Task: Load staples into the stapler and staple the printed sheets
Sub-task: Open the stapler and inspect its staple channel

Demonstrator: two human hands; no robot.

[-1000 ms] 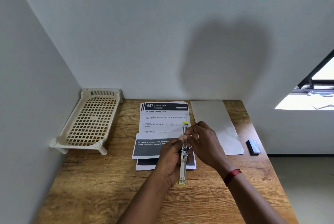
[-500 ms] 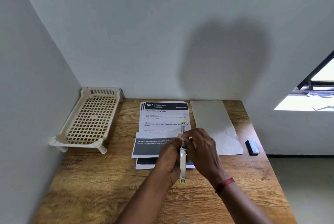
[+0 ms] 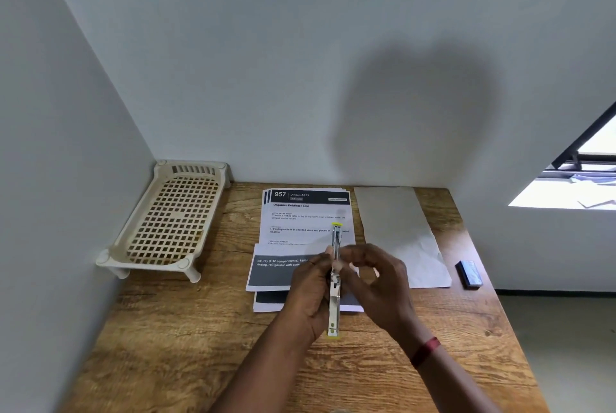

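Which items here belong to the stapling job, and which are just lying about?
Job: stapler, opened out, held in the left hand; right hand at it; printed sheets; small dark box, probably staples.
Lying about: cream lattice tray; blank sheet.

Top printed sheet (image 3: pixel 310 217), dark header: "957", "DINING AREA". Below header: "Organize Folding Table". Front sheet (image 3: pixel 266 274), dark band: "ice tray (6-12 compartments)", "rinsing, refrigerator with open". Other print too small.
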